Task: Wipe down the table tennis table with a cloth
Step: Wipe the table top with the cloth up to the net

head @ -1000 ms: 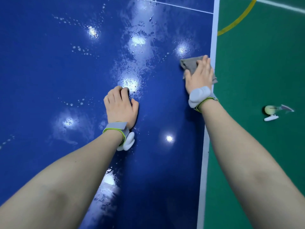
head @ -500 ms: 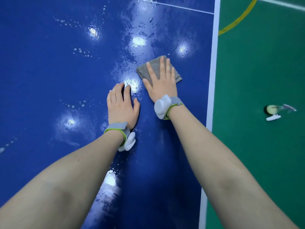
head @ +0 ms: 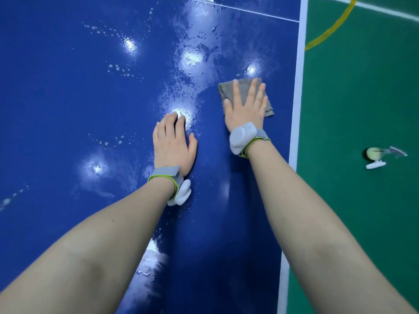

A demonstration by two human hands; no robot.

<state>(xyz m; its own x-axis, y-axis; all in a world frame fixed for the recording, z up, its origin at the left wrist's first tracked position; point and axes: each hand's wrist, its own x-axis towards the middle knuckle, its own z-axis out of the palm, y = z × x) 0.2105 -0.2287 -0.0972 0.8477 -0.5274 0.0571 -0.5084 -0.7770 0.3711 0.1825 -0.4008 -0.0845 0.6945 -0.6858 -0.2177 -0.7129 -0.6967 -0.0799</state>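
The right hand (head: 246, 107) pressed the grey cloth (head: 244, 91) flat with straight fingers, the left hand (head: 172, 146) lay open on the wet table (head: 68, 109); steady overlapping strokes would probably clear the droplets.

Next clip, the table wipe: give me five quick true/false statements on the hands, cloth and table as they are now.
1. The right hand presses flat on the grey cloth. True.
2. The left hand holds a second cloth. False: it rests bare on the table.
3. The cloth hangs over the white edge line. False: it lies wholly on the blue.
4. Water drops show left of the cloth. True.
5. Both wrists are bare. False: each wears a band.
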